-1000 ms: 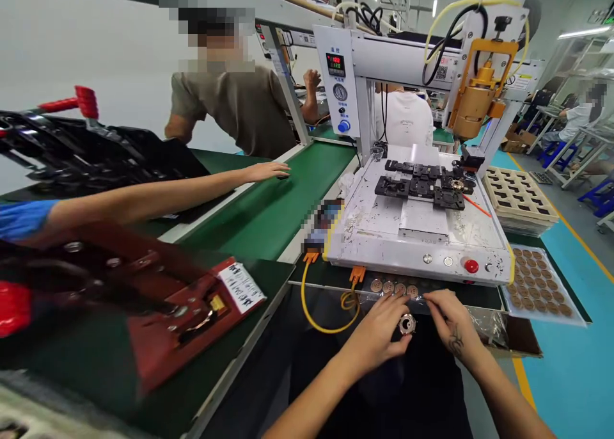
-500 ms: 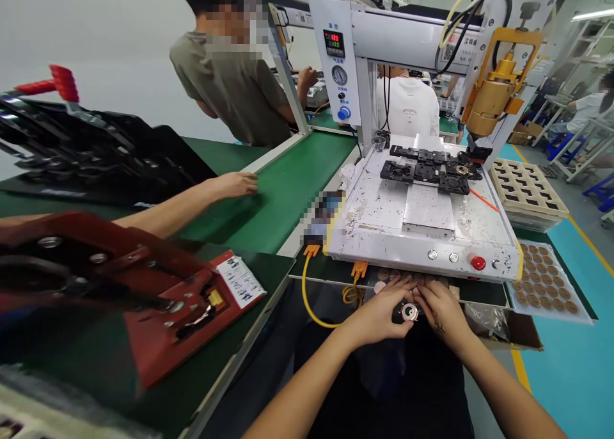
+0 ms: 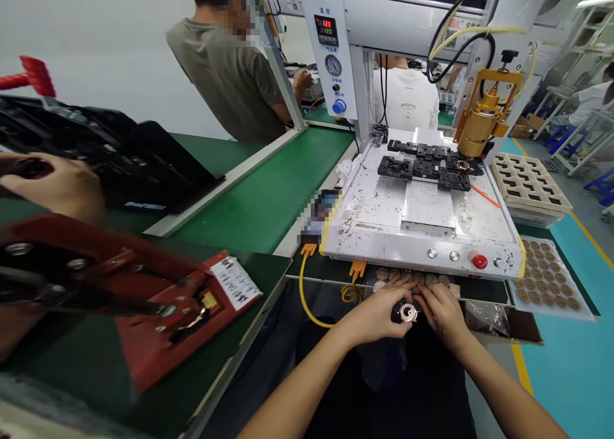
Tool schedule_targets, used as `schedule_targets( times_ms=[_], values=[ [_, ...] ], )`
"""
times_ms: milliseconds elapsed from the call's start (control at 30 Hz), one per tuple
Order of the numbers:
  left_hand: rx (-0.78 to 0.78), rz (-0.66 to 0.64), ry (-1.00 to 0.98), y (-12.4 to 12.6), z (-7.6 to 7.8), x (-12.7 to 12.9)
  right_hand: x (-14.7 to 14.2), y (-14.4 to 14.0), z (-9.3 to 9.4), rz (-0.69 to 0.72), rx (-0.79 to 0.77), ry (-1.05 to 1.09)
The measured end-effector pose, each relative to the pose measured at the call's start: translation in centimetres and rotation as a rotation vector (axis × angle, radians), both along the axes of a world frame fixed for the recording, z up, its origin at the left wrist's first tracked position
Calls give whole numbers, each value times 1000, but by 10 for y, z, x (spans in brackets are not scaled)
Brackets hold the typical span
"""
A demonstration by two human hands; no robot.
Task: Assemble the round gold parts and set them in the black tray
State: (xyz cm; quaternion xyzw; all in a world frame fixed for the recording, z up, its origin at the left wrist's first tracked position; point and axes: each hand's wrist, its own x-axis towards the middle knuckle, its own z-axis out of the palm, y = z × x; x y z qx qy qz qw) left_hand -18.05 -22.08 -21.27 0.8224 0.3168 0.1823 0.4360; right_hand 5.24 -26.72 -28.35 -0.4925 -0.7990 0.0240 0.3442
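Note:
My left hand (image 3: 384, 314) is closed around a small round watch-like case (image 3: 409, 312) with a pale ring face and a dark centre. Beside it, my right hand (image 3: 442, 308) has its fingers bent and pressed together. Whatever sits between those fingertips is hidden. Both hands' fingertips reach a clear sheet of brown round stickers (image 3: 430, 279) at the bench edge, just under the front of the white press machine (image 3: 374, 234). My hands partly cover that sheet.
Left stands a red clamp fixture (image 3: 158, 336) with a handwritten label. A co-worker's hand (image 3: 62, 183) holds a small dark part near a black toggle-clamp fixture (image 3: 148, 164). A yellow cable (image 3: 309, 298) hangs nearby. Another sticker sheet (image 3: 551, 279) and stacked trays (image 3: 532, 183) lie right.
The co-worker's hand has moved left from the green belt and now holds a small dark part. The view has shifted slightly. My hands stay almost in place.

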Motion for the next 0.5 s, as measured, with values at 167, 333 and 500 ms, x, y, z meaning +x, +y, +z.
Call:
schedule_targets(
  times_ms=[167, 333, 500],
  values=[
    [-7, -26, 9, 3, 6, -3, 7, -14, -17, 98, 38, 86],
    [31, 7, -4, 2, 2, 1, 8, -55, -16, 92, 12, 241],
    [95, 112, -27, 13, -7, 21, 12, -67, 5, -143, -114, 508]
  ],
)
